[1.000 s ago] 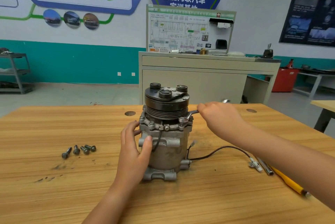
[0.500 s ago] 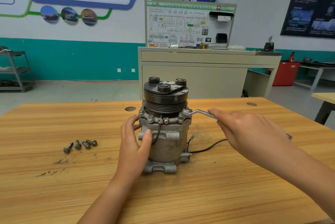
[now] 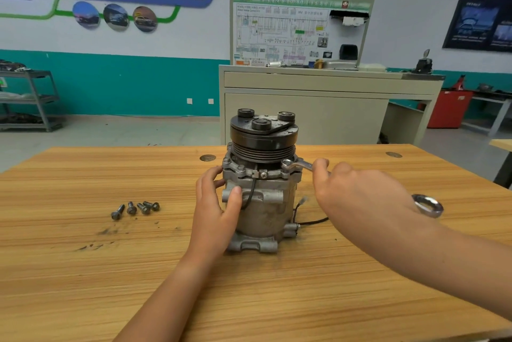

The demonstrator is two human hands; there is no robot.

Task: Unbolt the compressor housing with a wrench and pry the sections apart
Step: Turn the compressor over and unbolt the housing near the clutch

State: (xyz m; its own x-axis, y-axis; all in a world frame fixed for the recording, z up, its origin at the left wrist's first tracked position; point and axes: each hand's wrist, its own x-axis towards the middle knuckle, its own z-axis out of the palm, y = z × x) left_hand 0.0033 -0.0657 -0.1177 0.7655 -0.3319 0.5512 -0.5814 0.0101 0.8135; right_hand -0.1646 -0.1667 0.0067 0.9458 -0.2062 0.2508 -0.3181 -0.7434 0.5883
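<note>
Seemingly about halfway through unbolting: four bolts (image 3: 135,207) already out on the table (image 3: 83,272) left of the upright compressor (image 3: 260,203), left hand (image 3: 216,211) clasping its body, right hand (image 3: 357,200) grasping the wrench (image 3: 300,165) seated on a right-side flange bolt, others in place, prying not begun.

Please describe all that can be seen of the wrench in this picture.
The wrench is a shiny silver metal tool with a ring at each end. One ring is seated on the right edge of the top flange of the compressor, just under the grooved pulley. The shaft runs roughly level towards the right and is mostly hidden in the right hand, which grips it. The other ring sticks out beyond the hand, over the table.
</note>
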